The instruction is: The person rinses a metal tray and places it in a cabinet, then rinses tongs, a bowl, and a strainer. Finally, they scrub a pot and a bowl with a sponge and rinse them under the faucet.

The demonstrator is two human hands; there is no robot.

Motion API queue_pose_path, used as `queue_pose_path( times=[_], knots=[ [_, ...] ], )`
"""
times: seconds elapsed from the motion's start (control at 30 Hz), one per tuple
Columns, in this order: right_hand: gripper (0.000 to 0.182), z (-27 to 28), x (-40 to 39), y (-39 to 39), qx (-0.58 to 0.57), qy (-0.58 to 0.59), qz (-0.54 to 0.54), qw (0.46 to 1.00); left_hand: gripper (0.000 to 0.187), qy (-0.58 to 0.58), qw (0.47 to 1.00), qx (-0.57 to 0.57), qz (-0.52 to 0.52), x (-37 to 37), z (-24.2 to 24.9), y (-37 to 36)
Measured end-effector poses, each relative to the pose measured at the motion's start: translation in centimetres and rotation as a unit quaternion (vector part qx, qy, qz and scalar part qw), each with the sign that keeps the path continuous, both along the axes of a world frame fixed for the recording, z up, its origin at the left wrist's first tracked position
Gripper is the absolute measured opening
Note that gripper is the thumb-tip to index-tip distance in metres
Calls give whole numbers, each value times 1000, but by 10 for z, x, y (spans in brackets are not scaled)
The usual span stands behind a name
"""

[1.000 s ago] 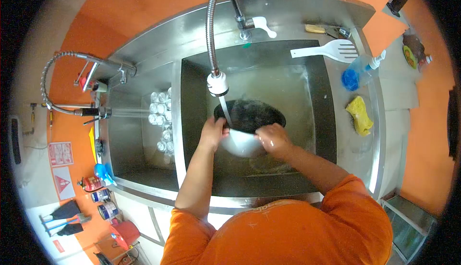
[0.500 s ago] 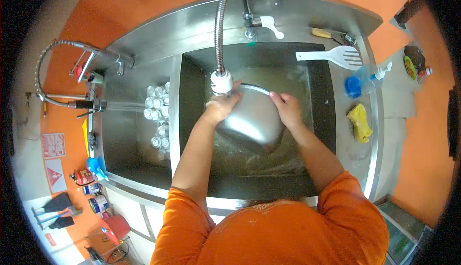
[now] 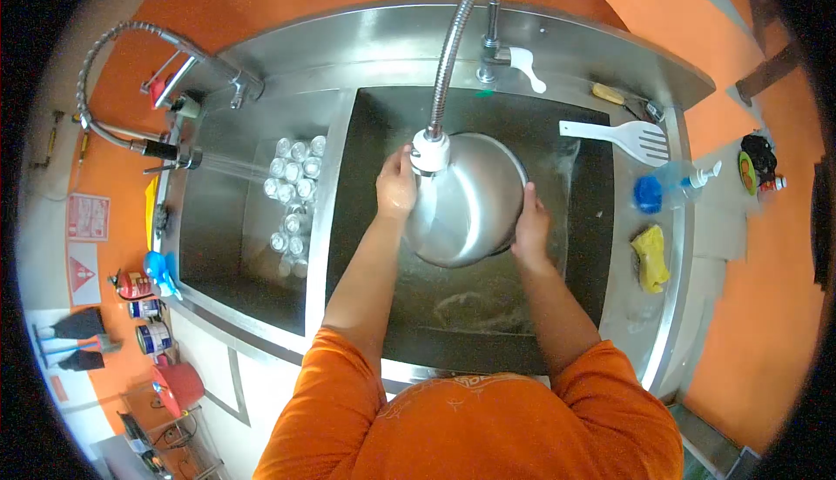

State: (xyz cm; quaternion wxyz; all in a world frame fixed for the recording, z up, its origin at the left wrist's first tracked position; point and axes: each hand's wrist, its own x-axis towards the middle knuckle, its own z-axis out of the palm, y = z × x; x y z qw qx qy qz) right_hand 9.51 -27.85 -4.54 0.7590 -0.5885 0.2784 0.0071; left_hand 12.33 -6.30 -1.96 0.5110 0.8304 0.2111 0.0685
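Observation:
A shiny round stainless steel pot (image 3: 475, 210) is held over the right sink basin (image 3: 470, 349), with its rim now showing as a near-full circle. My left hand (image 3: 396, 188) grips it at the left side, close beside the white tap nozzle (image 3: 430, 151). On the opposite side, my right hand (image 3: 532, 228) is closed on the pot's edge, thumb along the rim. The nozzle hangs from a flexible metal hose and overlaps the pot's upper left in this view. Some fingers of both hands are hidden behind the pot.
Water sprays from a second tap (image 3: 178, 156) into the left basin (image 3: 222, 245), where several upturned glasses (image 3: 294, 169) stand. On the right ledge are a white slotted turner (image 3: 623, 138), a bottle of blue liquid (image 3: 657, 191) and a yellow sponge (image 3: 650, 258).
Both hands have turned the pot from showing its outer side to showing its round opening. My right hand has moved down along the edge. The whole view has shifted slightly.

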Motion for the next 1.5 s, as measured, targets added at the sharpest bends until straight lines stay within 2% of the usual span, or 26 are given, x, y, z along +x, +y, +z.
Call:
queue_pose_path(
  times=[0.03,0.13,0.27,0.3,0.37,0.4,0.47,0.5,0.63,0.73,0.8,0.93,0.97,1.1,1.2,1.33,1.43,1.5],
  knots=[
    [45,6,-4,7,8,2,-10,1000,45,-27,999,23,18,-4,2,-1],
    [45,20,-12,22,75,16,-9,997,48,2,995,92,32,-15,9,1],
    [50,7,-12,35,143,32,9,989,56,100,984,136,54,-32,6,8],
    [52,3,-9,36,141,62,25,988,62,122,985,116,47,-37,7,11],
    [56,2,-3,37,137,122,57,981,63,140,974,163,69,-50,16,4],
    [57,-7,0,35,130,117,74,982,64,150,968,186,80,-57,19,-1],
    [60,-8,3,41,117,105,107,982,73,160,965,206,39,-65,23,-7],
    [59,-9,0,42,85,107,108,985,77,160,966,196,47,-67,25,-11],
    [57,-1,-9,42,90,79,134,984,87,199,964,172,43,-72,48,-18],
    [52,5,-16,42,74,80,127,986,91,221,963,154,29,-74,47,-19],
    [48,7,-17,43,37,116,113,986,89,185,974,129,17,-79,38,-18],
    [43,38,-14,56,80,52,136,986,82,93,996,1,-4,-85,28,-9],
    [42,44,-10,60,86,44,148,984,75,72,997,13,7,-87,31,-9],
    [37,54,6,72,139,11,204,969,68,-86,994,68,4,-92,31,-7],
    [33,57,17,85,222,44,210,951,67,-137,978,157,-7,-97,35,-7],
    [25,62,19,97,266,25,230,936,90,-53,982,179,-20,-114,39,-11],
    [29,67,10,111,268,13,249,931,114,138,967,197,-86,-122,67,-18],
    [33,75,2,119,241,31,281,929,121,117,979,156,-53,-128,53,-21]
  ],
)
